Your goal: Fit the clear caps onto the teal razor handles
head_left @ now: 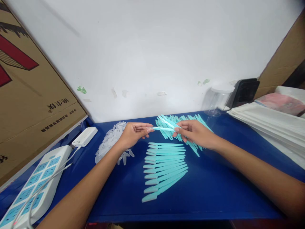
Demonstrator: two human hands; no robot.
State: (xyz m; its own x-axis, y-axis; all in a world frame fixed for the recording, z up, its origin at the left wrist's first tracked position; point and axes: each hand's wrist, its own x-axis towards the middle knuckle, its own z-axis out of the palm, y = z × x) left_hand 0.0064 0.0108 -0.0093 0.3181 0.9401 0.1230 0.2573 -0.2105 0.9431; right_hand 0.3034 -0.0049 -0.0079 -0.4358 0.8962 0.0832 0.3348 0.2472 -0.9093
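Note:
My right hand (190, 130) is closed around a few teal eyebrow razors (168, 122), their blade ends fanned toward the left. One of these razors lies level and points at my left hand (137, 132). Thumb and fingers of that left hand pinch a small clear blade cap (153, 128) at the razor's tip; how far it sits over the blade is too small to tell. Below both hands lies a column of teal razors (164, 170), side by side. Behind my right hand is a loose pile of razors (201, 122). A heap of clear caps (109, 143) lies beside my left wrist.
Everything rests on a blue table (214, 190) against a white wall. At the left are a power strip (45, 178) with cables, a white adapter (85, 136) and a cardboard box (35, 95). A clear jar (218, 98), a black object (245, 90) and stacked white sheets (269, 124) stand right.

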